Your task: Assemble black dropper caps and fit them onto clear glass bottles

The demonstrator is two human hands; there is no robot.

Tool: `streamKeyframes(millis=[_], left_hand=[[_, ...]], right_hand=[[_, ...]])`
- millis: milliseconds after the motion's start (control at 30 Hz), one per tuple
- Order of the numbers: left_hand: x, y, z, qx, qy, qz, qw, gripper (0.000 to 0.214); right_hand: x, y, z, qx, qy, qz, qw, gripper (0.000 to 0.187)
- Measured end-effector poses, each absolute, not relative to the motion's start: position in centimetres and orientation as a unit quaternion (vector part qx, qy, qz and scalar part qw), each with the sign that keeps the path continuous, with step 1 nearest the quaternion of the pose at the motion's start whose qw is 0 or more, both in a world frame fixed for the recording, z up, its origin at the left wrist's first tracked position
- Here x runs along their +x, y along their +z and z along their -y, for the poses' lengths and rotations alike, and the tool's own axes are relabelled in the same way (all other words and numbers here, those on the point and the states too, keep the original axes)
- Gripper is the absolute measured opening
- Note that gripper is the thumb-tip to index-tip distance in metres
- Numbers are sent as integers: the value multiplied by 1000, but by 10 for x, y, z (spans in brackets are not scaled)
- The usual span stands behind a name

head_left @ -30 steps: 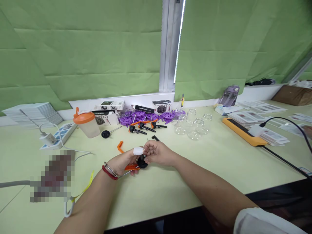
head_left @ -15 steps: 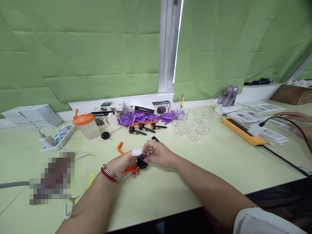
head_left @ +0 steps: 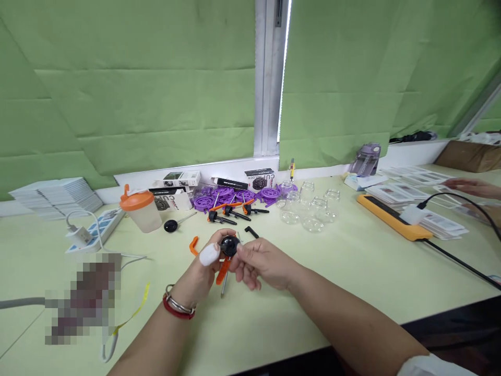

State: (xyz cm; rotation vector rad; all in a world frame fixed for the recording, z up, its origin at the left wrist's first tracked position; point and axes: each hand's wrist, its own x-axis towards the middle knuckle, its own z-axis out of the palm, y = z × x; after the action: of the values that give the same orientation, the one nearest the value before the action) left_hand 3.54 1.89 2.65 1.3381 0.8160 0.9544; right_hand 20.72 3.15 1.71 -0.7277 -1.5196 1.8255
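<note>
My left hand (head_left: 203, 271), with a white bandage on the thumb and bracelets at the wrist, grips a small assembly: a round black knob (head_left: 229, 245) on a metal rod with an orange clip (head_left: 223, 269) hanging below. My right hand (head_left: 260, 262) is closed in a pinch on the right side of the black knob. Both hands hover just above the pale green table (head_left: 352, 271), near its middle. A loose orange clip (head_left: 193, 244) lies just left of my hands, and a small black piece (head_left: 251, 232) lies just behind them.
Behind my hands lie purple wheels (head_left: 235, 196), black-and-orange rod parts (head_left: 229, 211), clear glass jars (head_left: 309, 211), small boxes and an orange-lidded cup (head_left: 141, 209). A power strip (head_left: 94, 230) is on the left, an orange one (head_left: 391, 216) on the right. Another person's hand (head_left: 469, 185) rests at the far right.
Both hands have lifted the assembly and tilted it upright, so the black knob now faces up and the rod hangs down. The view has shifted slightly.
</note>
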Motion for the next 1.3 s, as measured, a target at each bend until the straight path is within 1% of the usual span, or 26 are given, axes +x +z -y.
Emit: streamKeyframes(millis=[67, 167, 300, 367, 433, 567, 633, 700, 833, 967, 1067, 1133, 1167, 1200, 1300], left_hand=[[39, 21, -15, 616, 420, -358, 562, 69], [43, 11, -14, 669, 418, -374, 487, 77], [46, 3, -20, 756, 470, -369, 266, 97], [47, 0, -24, 789, 464, -347, 206, 104], [48, -2, -27, 801, 456, -339, 187, 100], [49, -7, -30, 800, 462, -351, 156, 67], [50, -10, -30, 807, 457, -347, 142, 66], [52, -12, -30, 816, 446, -343, 130, 76], [53, -11, -28, 834, 428, -328, 119, 97], [48, -8, -29, 838, 418, -324, 132, 105], [41, -6, -33, 832, 414, -335, 155, 112], [36, -6, -36, 816, 421, -341, 202, 114], [35, -6, -37, 801, 428, -344, 237, 112], [35, -6, -37, 782, 438, -346, 279, 106], [37, -6, -38, 693, 463, -381, 399, 69]], right_hand=[[203, 18, -25, -241, 722, 572, 306, 60], [200, 17, -23, -227, 733, 553, 324, 52], [203, 19, -27, -261, 734, 514, 358, 35], [204, 20, -29, -287, 729, 503, 365, 29], [204, 20, -30, -312, 721, 491, 376, 26], [203, 17, -31, -298, 718, 496, 386, 32], [203, 15, -30, -291, 705, 508, 399, 35], [202, 15, -29, -300, 686, 516, 415, 38], [200, 15, -24, -323, 667, 524, 421, 40], [202, 16, -22, -315, 644, 557, 419, 31], [206, 16, -25, -317, 581, 614, 430, 22], [212, 14, -31, -345, 506, 667, 424, 15], [214, 13, -34, -366, 458, 698, 412, 12], [217, 12, -38, -387, 404, 729, 394, 10], [224, 9, -49, -421, 247, 812, 320, 17]])
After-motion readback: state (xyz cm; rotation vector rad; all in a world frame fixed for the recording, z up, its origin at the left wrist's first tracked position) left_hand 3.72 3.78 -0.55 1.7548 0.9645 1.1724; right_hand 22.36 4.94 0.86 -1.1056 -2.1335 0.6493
